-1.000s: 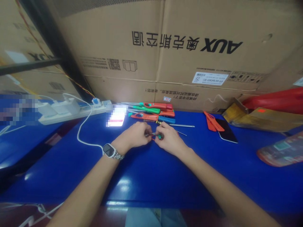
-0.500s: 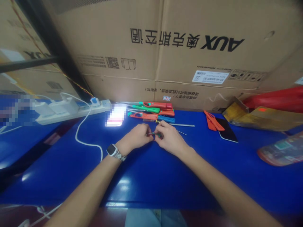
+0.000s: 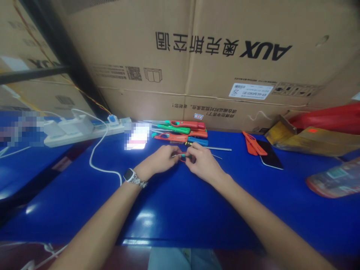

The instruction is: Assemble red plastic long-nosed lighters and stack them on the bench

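My left hand, with a watch on its wrist, pinches one end of a small thin part with a green piece and a red wire. Opposite it, my right hand closes its fingers on the other end. The part's exact kind is too small to tell, and fingers cover much of it. Just beyond my hands lie several long-necked lighters in red, green, orange and blue. A screwdriver with a yellow and black handle is partly behind my right hand, near a thin rod.
Orange plastic shell pieces overlap a dark phone at right, near a clear plastic jar. A lit phone screen and a white power strip are at left. A large cardboard box stands behind the blue table.
My left hand has shifted slightly left, away from my right hand. More of the thin part and its red wire now shows between them.
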The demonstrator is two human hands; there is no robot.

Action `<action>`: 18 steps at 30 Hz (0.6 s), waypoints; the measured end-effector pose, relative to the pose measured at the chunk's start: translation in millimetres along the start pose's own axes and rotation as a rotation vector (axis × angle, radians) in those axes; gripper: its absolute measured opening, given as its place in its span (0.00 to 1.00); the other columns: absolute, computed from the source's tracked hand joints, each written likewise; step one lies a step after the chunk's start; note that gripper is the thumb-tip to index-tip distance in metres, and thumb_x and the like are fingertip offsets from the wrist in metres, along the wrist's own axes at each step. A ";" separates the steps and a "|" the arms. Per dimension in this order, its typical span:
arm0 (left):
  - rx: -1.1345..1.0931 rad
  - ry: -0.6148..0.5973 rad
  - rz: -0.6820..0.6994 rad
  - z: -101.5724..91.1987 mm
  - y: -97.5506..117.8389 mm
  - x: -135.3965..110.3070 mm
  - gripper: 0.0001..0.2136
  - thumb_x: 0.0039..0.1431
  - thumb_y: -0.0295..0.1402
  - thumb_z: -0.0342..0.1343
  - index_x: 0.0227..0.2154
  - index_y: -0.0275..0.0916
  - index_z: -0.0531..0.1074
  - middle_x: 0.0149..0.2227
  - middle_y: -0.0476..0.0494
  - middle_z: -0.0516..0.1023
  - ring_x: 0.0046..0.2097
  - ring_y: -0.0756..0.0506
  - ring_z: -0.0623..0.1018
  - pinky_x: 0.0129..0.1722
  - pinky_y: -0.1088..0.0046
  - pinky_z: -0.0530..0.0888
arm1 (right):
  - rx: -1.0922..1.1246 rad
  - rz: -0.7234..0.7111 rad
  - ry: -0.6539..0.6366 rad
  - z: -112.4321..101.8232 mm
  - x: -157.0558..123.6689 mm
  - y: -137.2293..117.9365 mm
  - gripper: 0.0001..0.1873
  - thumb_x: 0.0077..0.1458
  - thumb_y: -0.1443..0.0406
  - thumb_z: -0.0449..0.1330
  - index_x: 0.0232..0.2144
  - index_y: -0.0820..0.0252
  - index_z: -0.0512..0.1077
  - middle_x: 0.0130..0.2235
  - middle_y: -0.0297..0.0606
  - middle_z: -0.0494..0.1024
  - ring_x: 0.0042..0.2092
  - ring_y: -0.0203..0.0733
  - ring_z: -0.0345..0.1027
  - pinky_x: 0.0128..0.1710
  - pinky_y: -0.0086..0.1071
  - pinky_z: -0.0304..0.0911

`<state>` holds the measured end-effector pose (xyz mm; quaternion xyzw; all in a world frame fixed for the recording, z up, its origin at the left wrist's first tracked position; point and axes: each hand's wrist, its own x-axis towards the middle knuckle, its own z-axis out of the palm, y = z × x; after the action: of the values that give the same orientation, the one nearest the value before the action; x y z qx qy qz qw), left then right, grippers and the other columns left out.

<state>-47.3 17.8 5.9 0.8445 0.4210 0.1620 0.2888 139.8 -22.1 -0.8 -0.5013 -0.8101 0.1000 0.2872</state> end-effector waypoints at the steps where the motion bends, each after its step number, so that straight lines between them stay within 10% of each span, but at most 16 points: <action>1: -0.026 -0.012 0.000 -0.7 -1.0 0.2 0.09 0.64 0.32 0.51 0.37 0.36 0.75 0.31 0.44 0.80 0.32 0.46 0.78 0.34 0.73 0.70 | -0.001 0.013 0.007 0.0 0.4 0.4 0.06 0.53 0.73 0.58 0.27 0.58 0.69 0.34 0.35 0.68 0.30 0.36 0.64 0.33 0.30 0.58; 18: 0.104 0.149 -0.051 8.7 -2.0 3.9 0.11 0.68 0.38 0.47 0.34 0.39 0.70 0.30 0.46 0.76 0.31 0.45 0.75 0.32 0.72 0.65 | 0.066 0.038 0.129 9.1 1.6 4.1 0.08 0.53 0.74 0.58 0.26 0.59 0.67 0.32 0.32 0.68 0.29 0.34 0.63 0.33 0.29 0.59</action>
<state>-41.6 18.9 -2.0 0.8330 0.4703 0.1950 0.2165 137.3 -17.6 -9.5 -0.5123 -0.7765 0.0997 0.3530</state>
